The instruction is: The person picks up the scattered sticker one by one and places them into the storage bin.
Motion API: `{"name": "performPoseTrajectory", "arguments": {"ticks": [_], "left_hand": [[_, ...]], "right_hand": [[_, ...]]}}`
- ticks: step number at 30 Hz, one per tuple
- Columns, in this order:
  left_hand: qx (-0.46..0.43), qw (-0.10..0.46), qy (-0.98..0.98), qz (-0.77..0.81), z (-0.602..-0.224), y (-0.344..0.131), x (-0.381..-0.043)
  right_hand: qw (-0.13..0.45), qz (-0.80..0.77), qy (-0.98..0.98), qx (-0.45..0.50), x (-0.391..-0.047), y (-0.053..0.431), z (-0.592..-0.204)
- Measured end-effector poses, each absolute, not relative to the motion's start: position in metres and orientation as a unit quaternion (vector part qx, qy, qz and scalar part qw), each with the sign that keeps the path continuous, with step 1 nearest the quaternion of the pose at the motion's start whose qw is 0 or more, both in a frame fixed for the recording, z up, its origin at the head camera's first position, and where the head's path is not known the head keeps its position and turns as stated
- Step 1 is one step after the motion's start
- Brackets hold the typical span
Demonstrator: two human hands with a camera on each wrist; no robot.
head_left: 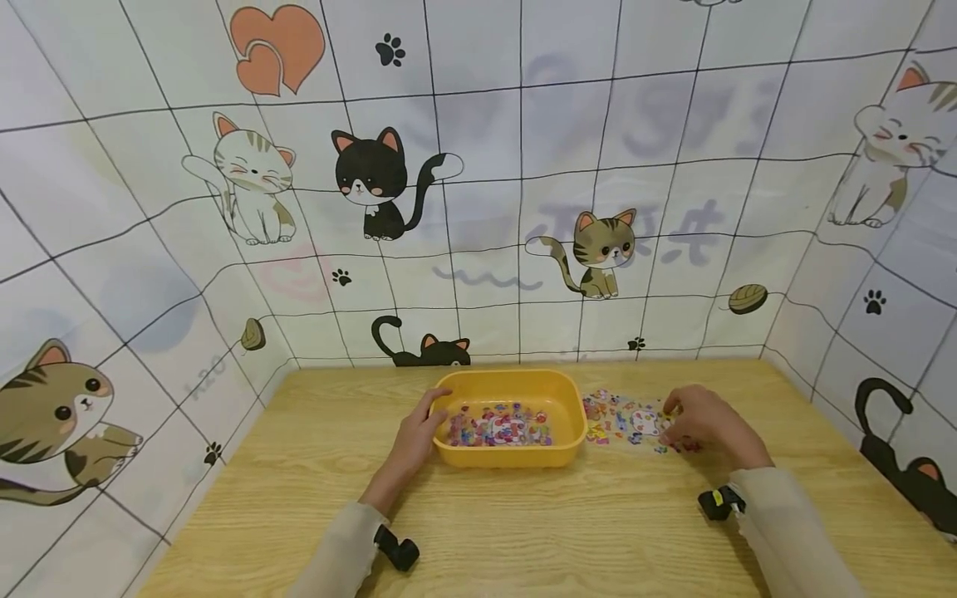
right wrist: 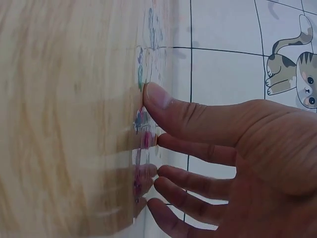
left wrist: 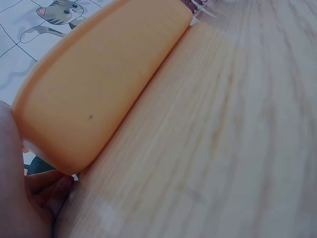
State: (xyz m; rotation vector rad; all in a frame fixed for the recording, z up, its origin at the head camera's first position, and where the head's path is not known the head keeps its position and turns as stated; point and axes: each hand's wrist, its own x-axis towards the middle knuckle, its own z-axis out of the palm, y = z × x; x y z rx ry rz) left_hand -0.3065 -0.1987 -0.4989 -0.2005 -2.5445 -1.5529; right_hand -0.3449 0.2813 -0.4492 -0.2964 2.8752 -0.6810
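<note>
A yellow plastic tub (head_left: 508, 457) sits on the wooden table, with a layer of small colourful sticker-like pieces (head_left: 499, 426) lying inside it. My left hand (head_left: 415, 432) grips the tub's left end, fingers over the rim. From the left wrist, the tub's side wall (left wrist: 94, 94) fills the upper left, and curled fingers (left wrist: 47, 193) show by its bottom corner. Right of the tub lies a flat, clear sheet (head_left: 624, 422) of colourful cartoon stickers. Over its right part my right hand (head_left: 706, 422) rests its fingertips, thumb and fingers spread apart, as the right wrist view shows.
The light wooden table (head_left: 478, 523) backs onto a white wall covering (head_left: 478, 208) with cartoon cats and a grid pattern, which also rises on both sides. Black wrist cameras are strapped over both sleeves.
</note>
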Motion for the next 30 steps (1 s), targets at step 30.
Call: {"name": "performPoseTrajectory", "arguments": {"ticks": [30], "left_hand": [[-0.069,0.079,-0.848,-0.520,-0.5012,-0.1990,-0.3084]], "right_hand": [[0.123,-0.299,0.943,-0.083,-0.3446,0.2851,-0.4531]]}}
